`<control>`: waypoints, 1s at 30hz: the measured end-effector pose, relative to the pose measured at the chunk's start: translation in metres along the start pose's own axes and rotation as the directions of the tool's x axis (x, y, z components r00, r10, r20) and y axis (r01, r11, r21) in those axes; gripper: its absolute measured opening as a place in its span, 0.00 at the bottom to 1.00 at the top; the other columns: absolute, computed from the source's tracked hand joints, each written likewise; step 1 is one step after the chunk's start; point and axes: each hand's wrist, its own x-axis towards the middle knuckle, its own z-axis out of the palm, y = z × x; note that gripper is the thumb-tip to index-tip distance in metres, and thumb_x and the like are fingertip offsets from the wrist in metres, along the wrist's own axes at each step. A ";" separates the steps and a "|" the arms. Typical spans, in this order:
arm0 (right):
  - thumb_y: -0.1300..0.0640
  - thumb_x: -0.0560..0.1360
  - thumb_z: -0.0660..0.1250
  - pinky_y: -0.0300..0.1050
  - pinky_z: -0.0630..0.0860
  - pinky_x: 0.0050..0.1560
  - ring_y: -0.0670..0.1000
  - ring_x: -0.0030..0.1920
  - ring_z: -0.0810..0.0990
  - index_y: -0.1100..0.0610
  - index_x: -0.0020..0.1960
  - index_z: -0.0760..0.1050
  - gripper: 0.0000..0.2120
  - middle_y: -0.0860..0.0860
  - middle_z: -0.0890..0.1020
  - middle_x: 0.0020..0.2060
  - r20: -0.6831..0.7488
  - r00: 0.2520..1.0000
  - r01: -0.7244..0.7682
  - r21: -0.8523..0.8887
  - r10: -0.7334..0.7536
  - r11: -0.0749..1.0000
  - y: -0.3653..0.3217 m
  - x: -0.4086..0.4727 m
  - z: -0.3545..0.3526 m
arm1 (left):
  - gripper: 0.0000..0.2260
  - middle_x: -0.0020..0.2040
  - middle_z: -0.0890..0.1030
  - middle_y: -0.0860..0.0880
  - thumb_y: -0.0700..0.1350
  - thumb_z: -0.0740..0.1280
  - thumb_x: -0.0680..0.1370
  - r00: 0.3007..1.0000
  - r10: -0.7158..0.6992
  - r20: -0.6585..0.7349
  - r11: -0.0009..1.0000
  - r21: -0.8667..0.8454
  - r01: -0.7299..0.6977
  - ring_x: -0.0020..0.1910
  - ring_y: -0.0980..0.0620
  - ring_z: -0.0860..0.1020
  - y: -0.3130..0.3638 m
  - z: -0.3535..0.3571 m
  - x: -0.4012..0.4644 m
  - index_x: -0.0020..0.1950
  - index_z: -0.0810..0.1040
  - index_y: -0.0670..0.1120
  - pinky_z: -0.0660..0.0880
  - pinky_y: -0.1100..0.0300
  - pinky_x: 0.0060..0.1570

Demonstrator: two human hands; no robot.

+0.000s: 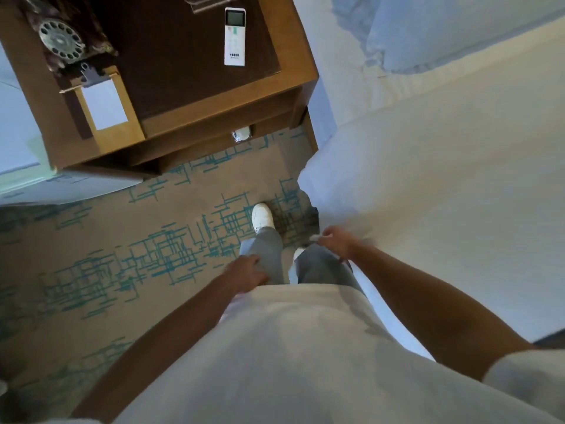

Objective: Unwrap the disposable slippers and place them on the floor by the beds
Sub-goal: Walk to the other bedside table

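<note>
Standing on the brown carpet with teal line pattern [159,252], between two beds, facing the brown wooden bedside bench [195,96]. On that bench: a white remote control [234,36] near the far right corner, an old rotary telephone [61,41] at the far left, a white notepad in a tan holder [105,104] just nearer than the telephone.

Right of the bench, the white-covered bed [443,185], with a pale pillow [443,32] at its head. Left of the bench, only an edge of the second bed [18,142].

Under the bench, on its low shelf near the right leg, a small pale packet in clear wrap [242,133], possibly the wrapped disposable slippers; too small to tell for sure. No unwrapped slippers anywhere on the carpet.

Left hand [247,272] hanging by the grey trouser leg [266,252], well short of the bench, fingers loosely curled, holding nothing visible. Right hand [336,240] low beside the bed's edge, pinched on a small whitish scrap [318,237]; what it is cannot be told, blurred.

Judged step: early, approaching the bench to fetch the packet; unwrapping not yet begun. Next move calls for stepping closer, bending low, reaching under the bench top to the shelf, drawing the packet out clear of the leg, then tearing the wrap with both hands.
</note>
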 end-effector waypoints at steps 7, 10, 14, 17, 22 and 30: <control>0.42 0.76 0.63 0.47 0.71 0.64 0.59 0.65 0.77 0.53 0.68 0.75 0.25 0.56 0.79 0.64 -0.025 1.000 0.010 -0.249 -0.017 0.968 0.065 0.070 0.081 | 0.36 0.77 0.64 0.49 0.63 0.69 0.67 0.938 0.117 -0.327 0.991 -0.017 -0.129 0.75 0.43 0.65 -0.007 0.003 0.059 0.74 0.69 0.56 0.66 0.47 0.72; 0.42 0.77 0.60 0.50 0.72 0.62 0.60 0.63 0.76 0.52 0.67 0.74 0.23 0.57 0.78 0.64 -0.153 0.979 0.076 -0.338 -0.134 0.938 0.082 0.126 0.099 | 0.31 0.75 0.66 0.51 0.60 0.72 0.68 0.861 0.181 -0.476 0.981 0.029 -0.190 0.74 0.46 0.64 -0.007 0.002 0.103 0.70 0.72 0.57 0.67 0.46 0.72; 0.42 0.74 0.61 0.51 0.76 0.58 0.58 0.61 0.78 0.48 0.60 0.79 0.19 0.53 0.80 0.61 -0.300 0.890 0.244 -0.322 -0.343 0.915 0.083 0.223 0.107 | 0.28 0.75 0.67 0.53 0.62 0.71 0.69 0.734 0.290 -0.614 0.952 0.105 -0.287 0.76 0.51 0.62 -0.012 0.013 0.164 0.68 0.74 0.59 0.65 0.51 0.72; 0.41 0.71 0.59 0.51 0.75 0.59 0.60 0.61 0.77 0.49 0.58 0.81 0.23 0.54 0.80 0.59 -0.408 0.805 0.288 -0.367 -0.431 0.885 0.088 0.289 0.121 | 0.30 0.73 0.69 0.56 0.65 0.70 0.67 0.635 0.195 -0.748 0.952 -0.011 -0.305 0.73 0.53 0.67 -0.016 0.016 0.201 0.69 0.73 0.61 0.67 0.55 0.70; 0.45 0.68 0.64 0.54 0.72 0.58 0.62 0.58 0.78 0.52 0.57 0.81 0.21 0.56 0.80 0.59 -0.563 0.654 0.301 -0.418 -0.505 0.857 0.093 0.368 0.130 | 0.33 0.71 0.70 0.59 0.67 0.72 0.67 0.482 0.166 -0.860 0.923 -0.036 -0.383 0.71 0.55 0.70 -0.038 0.039 0.228 0.70 0.71 0.61 0.71 0.50 0.70; 0.46 0.71 0.63 0.55 0.72 0.63 0.61 0.64 0.74 0.50 0.61 0.78 0.20 0.54 0.78 0.63 -0.580 0.608 0.284 -0.479 -0.542 0.831 0.109 0.414 0.111 | 0.33 0.70 0.72 0.59 0.65 0.73 0.68 0.270 0.146 -0.952 0.907 0.019 -0.421 0.71 0.56 0.71 -0.059 0.082 0.229 0.71 0.72 0.58 0.70 0.54 0.70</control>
